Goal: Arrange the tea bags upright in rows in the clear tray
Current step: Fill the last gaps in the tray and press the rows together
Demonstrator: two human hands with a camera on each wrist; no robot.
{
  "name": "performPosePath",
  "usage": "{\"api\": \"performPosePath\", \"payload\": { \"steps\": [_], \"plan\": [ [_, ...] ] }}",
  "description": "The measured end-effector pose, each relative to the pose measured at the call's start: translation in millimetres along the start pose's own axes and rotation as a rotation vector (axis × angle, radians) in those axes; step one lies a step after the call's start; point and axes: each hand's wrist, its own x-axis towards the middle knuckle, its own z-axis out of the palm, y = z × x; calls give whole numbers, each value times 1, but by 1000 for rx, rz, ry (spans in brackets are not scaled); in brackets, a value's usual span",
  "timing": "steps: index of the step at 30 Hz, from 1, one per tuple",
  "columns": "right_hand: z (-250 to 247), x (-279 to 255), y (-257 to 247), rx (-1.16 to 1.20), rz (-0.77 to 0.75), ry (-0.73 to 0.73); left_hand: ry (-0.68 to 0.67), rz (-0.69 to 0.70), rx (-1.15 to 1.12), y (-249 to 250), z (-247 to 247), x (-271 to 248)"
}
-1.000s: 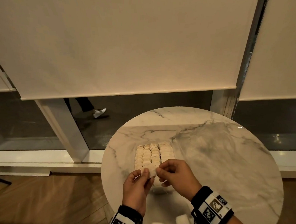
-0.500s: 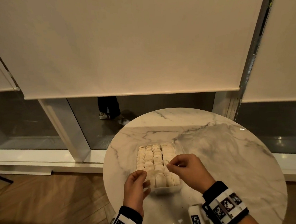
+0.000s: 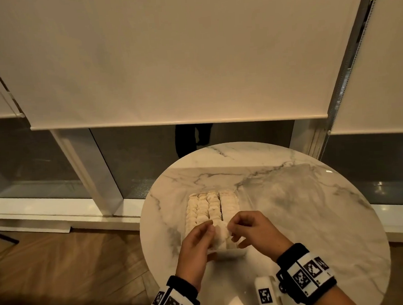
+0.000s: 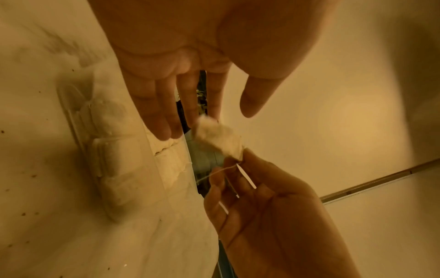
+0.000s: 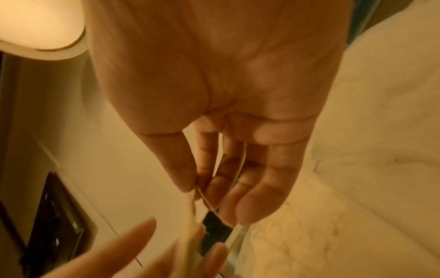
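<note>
The right hand (image 3: 252, 229) is pinching a tea bag (image 4: 220, 139) by its edge above the near end of the tray (image 3: 228, 254), its string (image 4: 214, 172) trailing. The left hand (image 3: 196, 244) is lying open, fingers straight, touching the bag. Rows of bags (image 3: 211, 206) are standing in the tray on the table (image 3: 306, 216).
</note>
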Motion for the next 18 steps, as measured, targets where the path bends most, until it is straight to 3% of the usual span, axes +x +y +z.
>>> {"api": "performPosePath", "payload": {
  "steps": [6, 14, 16, 18],
  "plan": [
    [2, -2, 1, 71, -11, -68, -47, 57, 86, -4, 1, -3],
    [7, 3, 10, -116, -99, 19, -14, 33, 107, -8, -2, 1],
    [3, 8, 14, -286, -109, 120, 46, 53, 148, -13, -4, 5],
    [0, 10, 14, -527, -131, 191, 140, 177, 404, -19, -11, 10]
  ]
}}
